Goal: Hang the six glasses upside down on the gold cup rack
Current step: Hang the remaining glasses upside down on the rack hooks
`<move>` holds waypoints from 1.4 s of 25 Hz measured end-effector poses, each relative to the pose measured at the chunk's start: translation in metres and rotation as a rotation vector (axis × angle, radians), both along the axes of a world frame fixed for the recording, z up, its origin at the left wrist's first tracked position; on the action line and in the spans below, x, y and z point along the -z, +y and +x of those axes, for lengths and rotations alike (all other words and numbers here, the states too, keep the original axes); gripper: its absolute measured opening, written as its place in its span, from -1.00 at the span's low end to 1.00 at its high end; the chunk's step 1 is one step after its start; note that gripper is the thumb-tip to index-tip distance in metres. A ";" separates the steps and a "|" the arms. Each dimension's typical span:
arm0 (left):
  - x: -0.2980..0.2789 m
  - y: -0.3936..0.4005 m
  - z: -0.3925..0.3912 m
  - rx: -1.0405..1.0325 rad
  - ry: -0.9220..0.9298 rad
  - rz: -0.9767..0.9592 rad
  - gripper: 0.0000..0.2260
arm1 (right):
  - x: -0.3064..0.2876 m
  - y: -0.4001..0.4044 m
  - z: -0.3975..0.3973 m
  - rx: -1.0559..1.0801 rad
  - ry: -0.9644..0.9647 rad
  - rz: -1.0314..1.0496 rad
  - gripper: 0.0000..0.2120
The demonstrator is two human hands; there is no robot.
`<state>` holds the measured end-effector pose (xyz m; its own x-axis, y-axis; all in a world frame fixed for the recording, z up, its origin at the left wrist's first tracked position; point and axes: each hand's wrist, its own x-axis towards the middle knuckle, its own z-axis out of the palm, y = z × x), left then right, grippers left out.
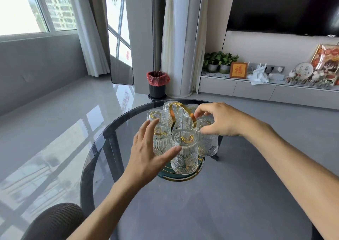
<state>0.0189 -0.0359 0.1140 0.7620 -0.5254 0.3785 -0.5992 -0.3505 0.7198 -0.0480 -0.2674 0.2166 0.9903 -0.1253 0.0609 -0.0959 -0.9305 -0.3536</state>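
Six glasses (184,152) hang inverted on gold cup rack (180,118), mid-surface toward far edge. Left hand (146,153) open beside front glass; right hand (218,119) fingers spread over right glass, gripping nothing. Judgement: steady each gently, check seating.

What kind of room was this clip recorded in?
Most likely a home living room: a large wall-mounted television above a low media cabinet with potted plants, and a round glass table in front.
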 end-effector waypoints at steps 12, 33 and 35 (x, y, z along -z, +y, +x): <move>0.080 -0.004 0.015 0.101 0.742 -0.234 -0.22 | 0.022 0.035 0.027 0.236 -0.364 0.031 -0.70; 0.058 -0.053 0.032 0.126 0.779 -0.312 -0.24 | 0.007 -0.018 -0.010 0.562 -0.411 0.318 -0.82; 0.041 -0.018 0.019 0.029 0.695 -0.503 -0.46 | -0.003 -0.019 -0.038 0.560 -0.564 0.434 -0.85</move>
